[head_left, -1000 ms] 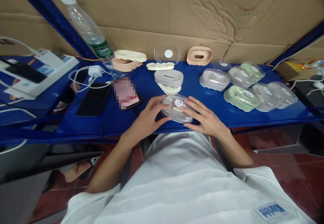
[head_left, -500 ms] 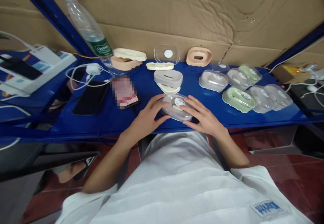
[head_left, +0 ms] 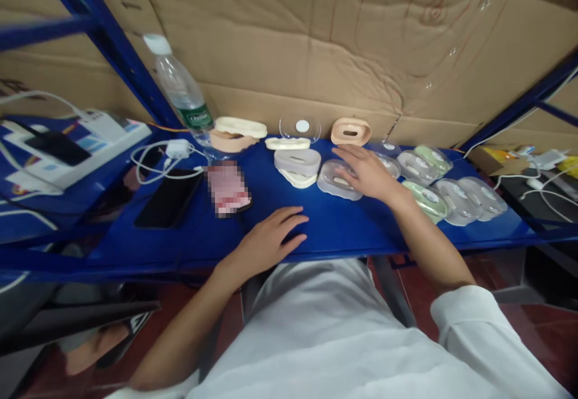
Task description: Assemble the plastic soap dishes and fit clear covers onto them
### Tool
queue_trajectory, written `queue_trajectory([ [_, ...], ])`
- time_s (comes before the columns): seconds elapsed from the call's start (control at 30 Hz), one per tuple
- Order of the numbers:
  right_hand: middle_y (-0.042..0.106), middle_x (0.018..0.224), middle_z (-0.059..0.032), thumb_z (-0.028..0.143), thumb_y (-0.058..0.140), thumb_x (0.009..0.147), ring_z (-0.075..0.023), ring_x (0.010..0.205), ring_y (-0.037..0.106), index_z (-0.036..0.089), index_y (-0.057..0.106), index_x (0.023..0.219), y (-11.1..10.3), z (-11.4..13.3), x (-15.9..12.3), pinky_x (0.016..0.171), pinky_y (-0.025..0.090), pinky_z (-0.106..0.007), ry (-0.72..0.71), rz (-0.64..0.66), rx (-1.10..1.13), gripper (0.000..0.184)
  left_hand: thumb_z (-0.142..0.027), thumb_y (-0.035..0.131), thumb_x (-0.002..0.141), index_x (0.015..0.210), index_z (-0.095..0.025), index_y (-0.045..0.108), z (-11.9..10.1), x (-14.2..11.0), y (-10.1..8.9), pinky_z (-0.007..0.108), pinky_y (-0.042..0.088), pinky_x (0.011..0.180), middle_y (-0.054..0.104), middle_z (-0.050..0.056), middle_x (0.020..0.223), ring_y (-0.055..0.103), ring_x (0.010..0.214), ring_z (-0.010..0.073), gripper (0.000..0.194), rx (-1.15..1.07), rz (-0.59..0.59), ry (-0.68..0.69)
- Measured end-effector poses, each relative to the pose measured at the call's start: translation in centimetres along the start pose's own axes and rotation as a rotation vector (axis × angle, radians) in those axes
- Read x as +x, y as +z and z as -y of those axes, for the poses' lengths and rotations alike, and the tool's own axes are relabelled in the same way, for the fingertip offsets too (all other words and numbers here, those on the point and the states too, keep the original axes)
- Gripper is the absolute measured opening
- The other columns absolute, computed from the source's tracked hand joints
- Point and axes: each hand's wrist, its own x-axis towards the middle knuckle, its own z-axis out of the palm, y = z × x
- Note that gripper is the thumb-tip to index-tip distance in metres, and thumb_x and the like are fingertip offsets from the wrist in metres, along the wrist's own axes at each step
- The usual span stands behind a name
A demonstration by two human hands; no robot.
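Note:
My right hand (head_left: 366, 171) reaches forward and lies over a grey soap box with a clear lid (head_left: 335, 183), fingers curved round its far side. The box stands on the blue shelf (head_left: 325, 224) just right of a grey tray stacked on a cream insert (head_left: 297, 163). My left hand (head_left: 271, 242) rests flat on the shelf near the front edge, fingers loosely spread and holding nothing.
Several lidded grey and green soap boxes (head_left: 445, 182) lie at the right. A clear lid (head_left: 300, 128), a peach tray (head_left: 351, 131) and a cream-peach box (head_left: 237, 133) stand at the back. A water bottle (head_left: 183, 95), charger cable (head_left: 169, 152) and black phone (head_left: 168, 197) are left.
My right hand has carried the lidded box from the front edge forward and right, beside the grey tray. My left hand has let go of it and stays on the shelf.

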Motion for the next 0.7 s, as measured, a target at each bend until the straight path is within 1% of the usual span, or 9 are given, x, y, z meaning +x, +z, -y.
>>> queue_trajectory([
  [0.1,0.060,0.162,-0.0212,0.036,0.059,0.109,-0.0386,0.150,0.057,0.013,0.057,0.160,0.5,0.7,5.5,0.123,0.046,-0.060,-0.026,0.054,-0.023,0.055,-0.034,0.064,0.110,0.142,-0.024,0.069,0.0,0.0,0.0,0.049,0.054,0.123,0.067,0.011,0.154,0.063,0.145,0.0275,0.034,0.033,0.005,0.022],
  [0.17,0.064,0.158,-0.0203,0.041,0.063,0.109,-0.0376,0.144,0.063,0.014,0.061,0.156,1.0,2.2,8.0,0.119,0.049,-0.055,-0.045,0.132,-0.043,0.054,-0.033,0.064,0.109,0.140,-0.024,0.070,0.0,0.0,-0.1,0.050,0.055,0.123,0.067,0.012,0.153,0.063,0.146,0.0278,0.033,0.045,0.008,0.033],
  [0.27,0.075,0.143,-0.0173,0.045,0.070,0.106,-0.0355,0.131,0.072,0.017,0.072,0.143,1.9,5.3,9.6,0.108,0.052,-0.045,-0.081,0.269,-0.092,0.046,-0.032,0.064,0.109,0.139,-0.024,0.071,-0.1,0.1,-0.2,0.049,0.056,0.121,0.068,0.012,0.152,0.064,0.144,0.0273,0.031,0.039,-0.011,0.042],
  [0.33,0.080,0.132,-0.0155,0.033,0.068,0.107,-0.0325,0.123,0.075,0.017,0.078,0.132,2.5,7.0,9.7,0.103,0.049,-0.042,-0.089,0.285,-0.129,0.031,-0.032,0.064,0.109,0.138,-0.025,0.071,-0.2,0.1,-0.3,0.048,0.057,0.121,0.068,0.011,0.152,0.066,0.142,0.0266,0.031,0.036,-0.019,0.043],
  [0.43,0.082,0.125,-0.0144,0.020,0.055,0.112,-0.0285,0.117,0.076,0.016,0.080,0.123,2.7,8.2,8.7,0.103,0.044,-0.041,-0.078,0.118,-0.095,0.028,-0.031,0.063,0.109,0.141,-0.026,0.068,-0.5,0.1,-0.5,0.047,0.058,0.119,0.065,0.011,0.155,0.067,0.140,0.0266,0.032,0.062,-0.045,0.048],
  [0.5,0.082,0.124,-0.0124,0.022,0.052,0.114,-0.0266,0.117,0.075,0.018,0.080,0.121,2.4,8.4,7.1,0.103,0.043,-0.040,-0.112,-0.039,-0.001,0.029,-0.030,0.064,0.108,0.140,-0.026,0.065,-0.7,0.1,-0.6,0.048,0.059,0.118,0.064,0.013,0.155,0.066,0.140,0.0280,0.031,0.106,-0.185,0.035],
  [0.6,0.083,0.123,-0.0090,0.022,0.052,0.115,-0.0233,0.115,0.074,0.022,0.079,0.123,1.8,8.4,3.3,0.102,0.046,-0.039,-0.278,-0.192,0.129,0.028,-0.026,0.068,0.106,0.133,-0.027,0.061,-0.9,0.2,-0.8,0.050,0.060,0.115,0.063,0.014,0.149,0.065,0.139,0.0301,0.028,0.197,-0.501,-0.002],
  [0.63,0.083,0.122,-0.0088,0.021,0.051,0.114,-0.0225,0.113,0.074,0.022,0.079,0.124,1.7,8.5,1.7,0.101,0.047,-0.039,-0.345,-0.223,0.150,0.029,-0.025,0.069,0.105,0.134,-0.027,0.060,-0.9,0.2,-0.9,0.051,0.059,0.115,0.061,0.014,0.150,0.064,0.140,0.0309,0.030,0.227,-0.557,-0.008],
  [0.7,0.083,0.120,-0.0090,0.018,0.050,0.114,-0.0217,0.109,0.075,0.022,0.078,0.127,1.7,8.7,-1.3,0.099,0.052,-0.039,-0.445,-0.269,0.160,0.031,-0.026,0.070,0.104,0.140,-0.028,0.058,-0.9,0.2,-0.7,0.053,0.057,0.118,0.057,0.015,0.156,0.060,0.145,0.0334,0.039,0.269,-0.545,-0.014],
])
